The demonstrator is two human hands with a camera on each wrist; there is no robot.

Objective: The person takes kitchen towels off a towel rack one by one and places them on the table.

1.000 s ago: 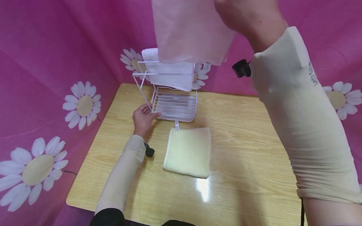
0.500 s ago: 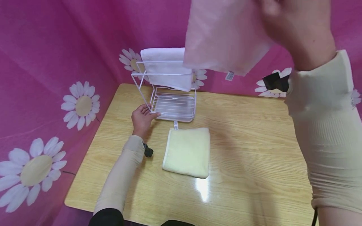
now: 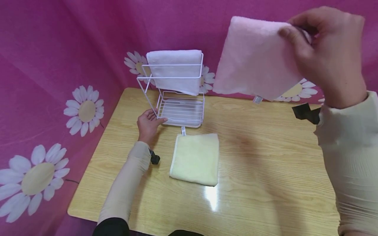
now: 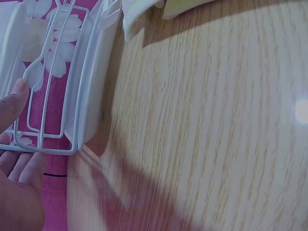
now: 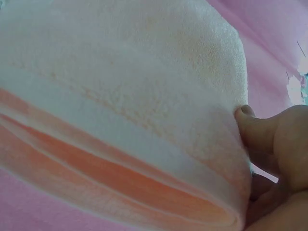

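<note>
A folded pink towel (image 3: 257,59) hangs in the air at the upper right, its tag at the lower edge. My right hand (image 3: 330,52) pinches its right side between thumb and fingers; the right wrist view shows the towel's (image 5: 144,91) folded layers up close. At the back left, my left hand (image 3: 147,124) grips the front left corner of a white wire rack (image 3: 171,77), thumb and fingers on either side of the wire in the left wrist view. Over the rack's rear bar drapes a white towel (image 3: 177,72). A folded yellow towel (image 3: 195,159) lies flat on the table in front.
The wood table (image 3: 265,147) runs back to a magenta curtain (image 3: 97,39) with daisies. A shallow tray (image 3: 183,109) sits at the rack's base, behind thin wires. A tag (image 3: 183,131) sticks out from the yellow towel towards the rack.
My right hand has moved right and down with the pink towel, away from the rack, uncovering the white towel. The left hand stays on the rack.
</note>
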